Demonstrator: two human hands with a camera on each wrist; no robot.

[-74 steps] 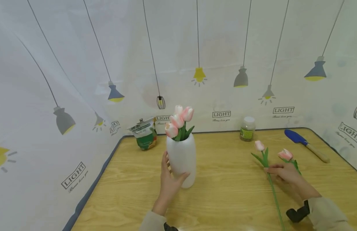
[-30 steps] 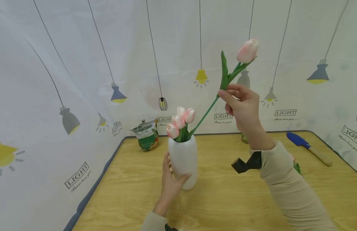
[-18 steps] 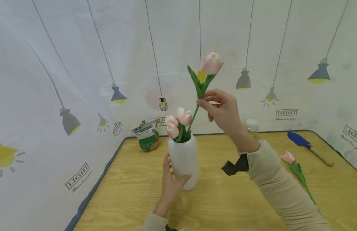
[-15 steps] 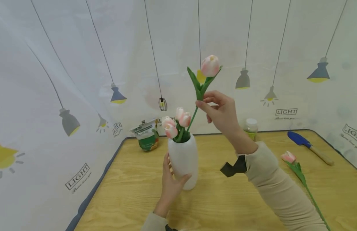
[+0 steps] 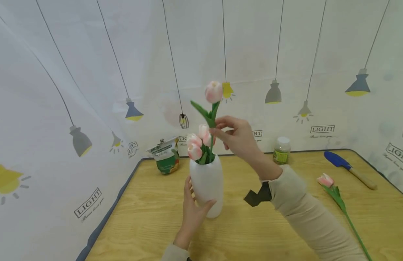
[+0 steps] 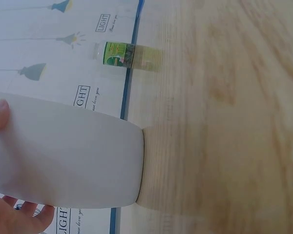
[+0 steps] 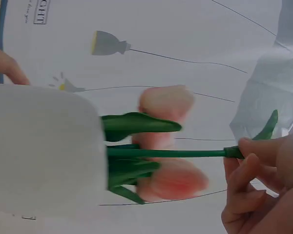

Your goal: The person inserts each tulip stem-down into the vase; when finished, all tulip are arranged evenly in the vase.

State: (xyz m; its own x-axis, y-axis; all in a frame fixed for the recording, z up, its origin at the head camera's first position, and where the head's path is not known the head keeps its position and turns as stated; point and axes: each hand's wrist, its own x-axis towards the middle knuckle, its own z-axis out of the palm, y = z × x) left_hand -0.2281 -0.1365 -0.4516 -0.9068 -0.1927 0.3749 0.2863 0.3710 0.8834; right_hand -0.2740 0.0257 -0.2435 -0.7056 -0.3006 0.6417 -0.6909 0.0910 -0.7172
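A white vase (image 5: 206, 185) stands upright on the wooden table, with several pink tulips (image 5: 194, 151) in its mouth. My left hand (image 5: 193, 214) grips the vase around its lower body, thumb in front; the left wrist view shows fingers on both sides of the vase (image 6: 73, 156). Above the rim, my right hand (image 5: 235, 137) pinches a pink tulip (image 5: 213, 92) by the stem just under its leaves. In the right wrist view that tulip's stem (image 7: 171, 153) runs down into the vase mouth, and its blossom is out of sight. The stem's lower end is hidden inside the vase.
Another pink tulip (image 5: 338, 199) lies on the table at the right. Behind it is a blue trowel (image 5: 349, 168) with a wooden handle. A lidded jar (image 5: 281, 150) stands at the back, and a green-and-white bag (image 5: 166, 156) at the back left. A printed curtain (image 5: 253, 54) surrounds the table.
My right hand has lifted a tulip from the table on the right, carried it left over the vase, and lowered its stem into the mouth. The left hand has kept its grip on the vase.
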